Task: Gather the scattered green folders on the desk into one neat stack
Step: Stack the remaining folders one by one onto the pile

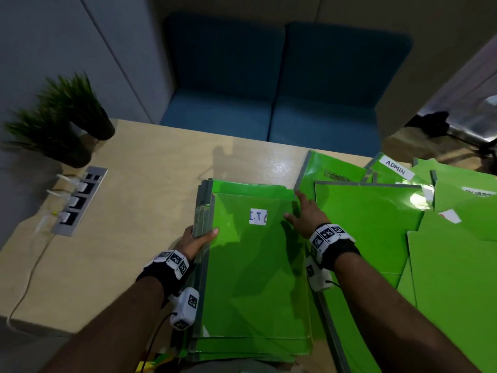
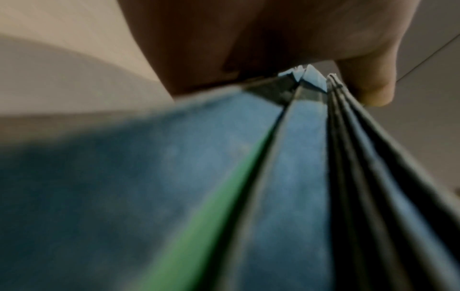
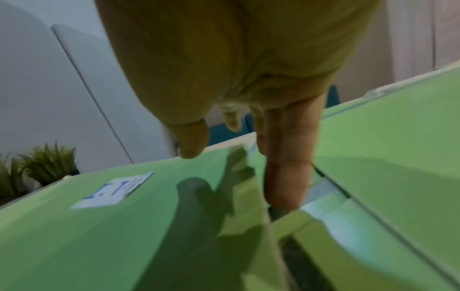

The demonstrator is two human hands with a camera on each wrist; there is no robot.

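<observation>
Stack of green folders [image 1: 255,265] gripped at its left edge by left hand [image 1: 197,239], thumb on top, right hand [image 1: 306,214] laid flat on right edge, fingers straight, loose folders [image 1: 390,224] scattered at right on desk [image 1: 148,184].

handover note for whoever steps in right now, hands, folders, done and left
Left hand: grips the stack at its left spine edge, thumb on top.
Right hand: open, straight fingers against the stack's right edge.
The stack, topped by the I.T folder, lies mid-desk.
Done: several folders stacked, edges nearly flush.
Left: loose folders overlap to the right, among them the ADMIN folder; add and square them.
</observation>
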